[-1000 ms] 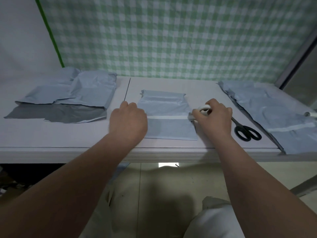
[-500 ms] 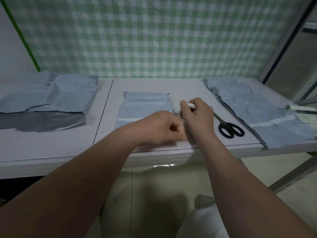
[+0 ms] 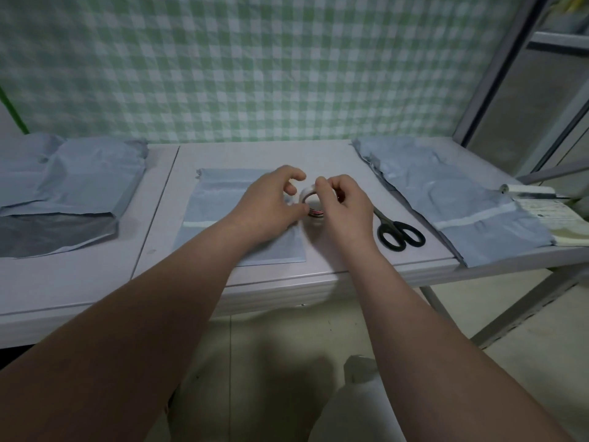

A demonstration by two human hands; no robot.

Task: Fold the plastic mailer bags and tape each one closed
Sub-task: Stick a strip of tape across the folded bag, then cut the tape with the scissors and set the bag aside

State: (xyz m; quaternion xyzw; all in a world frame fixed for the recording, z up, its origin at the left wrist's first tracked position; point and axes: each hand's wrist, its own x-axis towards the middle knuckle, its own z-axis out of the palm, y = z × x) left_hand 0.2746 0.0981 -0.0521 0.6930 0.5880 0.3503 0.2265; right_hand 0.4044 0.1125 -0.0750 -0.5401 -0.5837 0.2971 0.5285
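Note:
A folded grey mailer bag (image 3: 220, 205) lies flat in the middle of the white table (image 3: 334, 260), with a pale strip across it. Just off the bag's right edge my right hand (image 3: 342, 205) grips a roll of clear tape (image 3: 311, 204). My left hand (image 3: 271, 202) is beside the roll, thumb against its lower left side and fingers curled above it; whether it pinches the tape end is hidden.
Black scissors (image 3: 398, 234) lie right of my right hand. A pile of unfolded mailer bags (image 3: 446, 193) covers the table's right end, with papers (image 3: 557, 218) beyond it. Folded bags (image 3: 73, 180) are stacked at the left. A checked cloth hangs behind.
My left hand left the bag's left edge and came over to the tape roll. My right hand lifted the roll slightly and turned it upright. The view swung right.

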